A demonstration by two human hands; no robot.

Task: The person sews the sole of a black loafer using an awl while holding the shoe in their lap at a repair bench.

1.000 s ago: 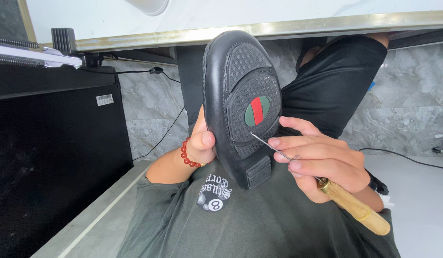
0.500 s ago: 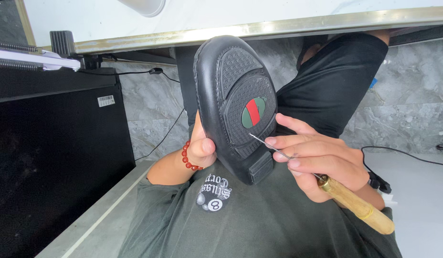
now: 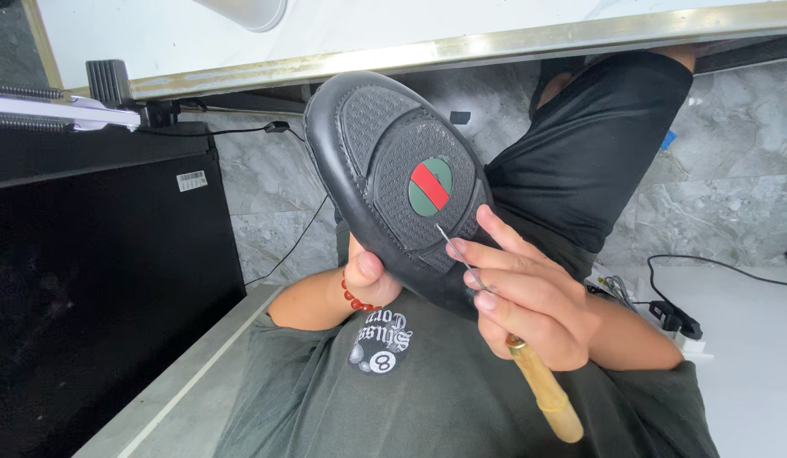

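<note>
While held sole-up before the chest, items near to far:
Right hand (image 3: 529, 297): closed on wooden-handled awl (image 3: 495, 309); needle tip now nearer the sole's red-green patch.
Left hand (image 3: 370, 276): gripping black shoe (image 3: 393, 178) from beneath; bead bracelet (image 3: 353, 298).
Shoe: tilted slightly further left than before.

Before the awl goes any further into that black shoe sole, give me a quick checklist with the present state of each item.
1. Left hand grips the black shoe from behind, thumb on its edge: ok.
2. Sole faces the camera, red and green oval patch in plain view: ok.
3. Right hand holds the awl, wooden handle below the palm: ok.
4. Metal tip rests against the sole just below the patch: ok.
5. Left thumb away from the tip's line: ok, it sits well to the side.
6. Whether the tip has entered the stitch groove: cannot tell.
</note>
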